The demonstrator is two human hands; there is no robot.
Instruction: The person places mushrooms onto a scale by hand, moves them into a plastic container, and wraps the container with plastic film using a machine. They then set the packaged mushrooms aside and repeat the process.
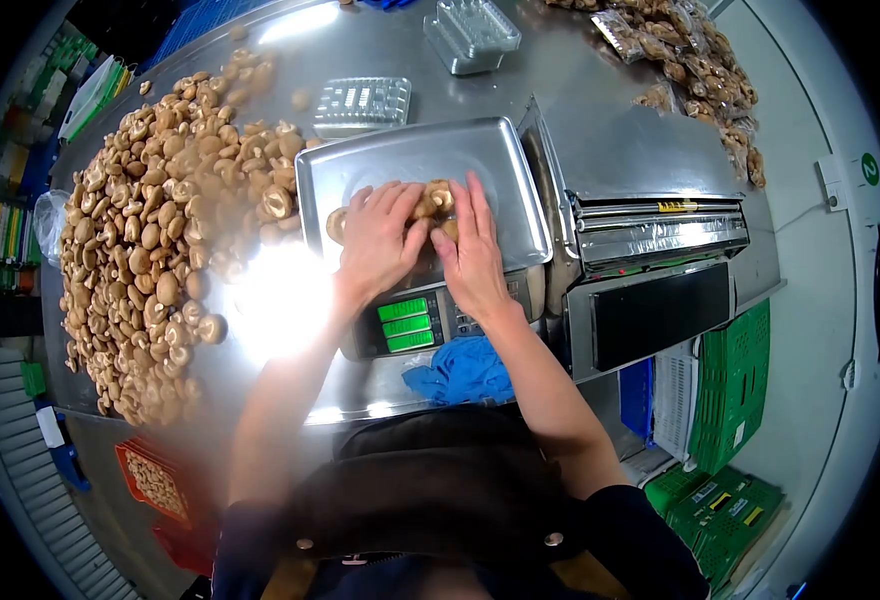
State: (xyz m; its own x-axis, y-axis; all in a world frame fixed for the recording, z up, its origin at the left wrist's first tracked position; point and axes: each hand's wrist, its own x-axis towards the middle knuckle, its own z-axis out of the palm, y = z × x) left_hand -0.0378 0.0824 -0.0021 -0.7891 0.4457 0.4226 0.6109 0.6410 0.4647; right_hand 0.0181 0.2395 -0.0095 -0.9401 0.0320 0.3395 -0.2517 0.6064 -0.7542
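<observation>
Several brown shiitake mushrooms [436, 198] sit bunched on the steel pan [515, 215] of a weighing scale. My left hand [380, 235] curves over the bunch from the left, closed on the mushrooms, with one cap showing past its outer edge. From the right, my right hand [472, 255] presses against the same bunch, its fingers fairly straight and its thumb tucked inward. Most of the mushrooms are hidden beneath my hands. Below the pan, the scale's green display [405, 325] is lit; its digits are too small to read.
A large heap of loose mushrooms [150, 240] covers the table's left side. Clear plastic trays [362, 105] lie behind the scale, with more stacked trays [472, 38] farther back. A wrapping machine [660, 240] stands right, bagged mushrooms [695, 65] beyond it. A blue cloth [462, 372] lies in front.
</observation>
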